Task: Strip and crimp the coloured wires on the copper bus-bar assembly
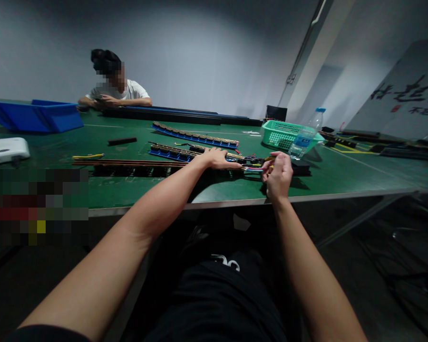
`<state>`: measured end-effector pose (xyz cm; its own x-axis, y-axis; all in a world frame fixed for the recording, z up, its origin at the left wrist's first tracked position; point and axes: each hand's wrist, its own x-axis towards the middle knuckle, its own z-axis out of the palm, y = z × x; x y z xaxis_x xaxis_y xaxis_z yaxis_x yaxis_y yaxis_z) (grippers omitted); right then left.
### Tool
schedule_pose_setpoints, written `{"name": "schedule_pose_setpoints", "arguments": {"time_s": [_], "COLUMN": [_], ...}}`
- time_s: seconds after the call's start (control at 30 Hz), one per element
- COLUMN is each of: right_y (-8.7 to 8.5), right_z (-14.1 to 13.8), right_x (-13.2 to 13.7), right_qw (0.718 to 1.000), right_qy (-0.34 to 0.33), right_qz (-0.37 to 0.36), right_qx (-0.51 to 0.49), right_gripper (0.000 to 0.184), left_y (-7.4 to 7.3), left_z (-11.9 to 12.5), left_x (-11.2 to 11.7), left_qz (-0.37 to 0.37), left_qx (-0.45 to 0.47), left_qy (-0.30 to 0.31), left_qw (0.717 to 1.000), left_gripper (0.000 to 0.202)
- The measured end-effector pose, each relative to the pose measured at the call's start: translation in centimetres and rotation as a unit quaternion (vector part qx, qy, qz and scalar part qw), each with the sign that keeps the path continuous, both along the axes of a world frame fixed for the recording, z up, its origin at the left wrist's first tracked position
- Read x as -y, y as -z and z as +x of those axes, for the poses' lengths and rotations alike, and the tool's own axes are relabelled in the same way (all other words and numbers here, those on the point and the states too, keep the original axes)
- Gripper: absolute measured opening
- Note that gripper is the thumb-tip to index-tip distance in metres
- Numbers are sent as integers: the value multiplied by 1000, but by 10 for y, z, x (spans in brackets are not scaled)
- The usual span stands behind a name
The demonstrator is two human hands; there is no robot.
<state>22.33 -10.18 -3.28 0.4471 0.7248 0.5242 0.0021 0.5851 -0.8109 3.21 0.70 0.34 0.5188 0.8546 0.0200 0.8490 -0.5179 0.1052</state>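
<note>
A long dark rail with copper-coloured bars (pixel 139 164) lies along the front of the green table. My left hand (pixel 219 159) rests palm-down across its right part, fingers stretched out and thumb pointing right. Coloured wires (pixel 252 169) come out of the rail's right end. My right hand (pixel 280 173) is closed around them, with yellowish bits showing between its fingertips; the exact grip is too blurred to see. Just behind my left hand is a blue strip with dark blocks (pixel 169 152), and a similar blue strip (pixel 196 135) lies farther back.
Behind my right hand stand a green basket (pixel 276 135) and a water bottle (pixel 303 140). A short black bar (pixel 122 141), a blue bin (pixel 46 116) and a white device (pixel 7 149) are at left. Across the green table (pixel 360 171) sits a person (pixel 117 90) near long black rails (pixel 171 114).
</note>
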Motion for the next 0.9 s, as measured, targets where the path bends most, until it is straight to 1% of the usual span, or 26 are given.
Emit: {"name": "schedule_pose_setpoints", "arguments": {"time_s": [0.07,0.13,0.2,0.27,0.3,0.4,0.5,0.6,0.77,0.9], "right_y": [0,1,4,7,8,13,15,13,4,4], "right_z": [7,11,9,1,-4,-19,-28,-29,-27,-29], "right_x": [0,3,13,27,35,58,72,78,85,88], "right_qw": [994,988,989,990,990,992,993,994,996,996], "right_qy": [2,15,38,63,68,50,53,52,20,25], "right_qz": [18,44,78,107,112,106,101,98,81,82], "right_qx": [-107,-146,-118,-59,-44,-37,-27,-20,-43,-31], "right_gripper": [43,40,36,36,35,29,29,30,31,33], "left_y": [-1,-1,-3,-4,-4,-5,-5,-6,-5,-5], "left_z": [0,-1,-1,-1,-1,-2,-2,-2,-2,-2], "left_x": [0,1,2,4,5,6,6,6,6,6], "left_qz": [1,3,4,3,2,1,3,2,-1,-2], "left_qx": [1,3,5,7,8,10,12,13,11,8], "left_qy": [-1,2,5,4,4,3,7,10,7,6], "left_qw": [1000,1000,1000,1000,1000,1000,1000,1000,1000,1000], "left_gripper": [117,117,116,114,114,114,116,118,117,113]}}
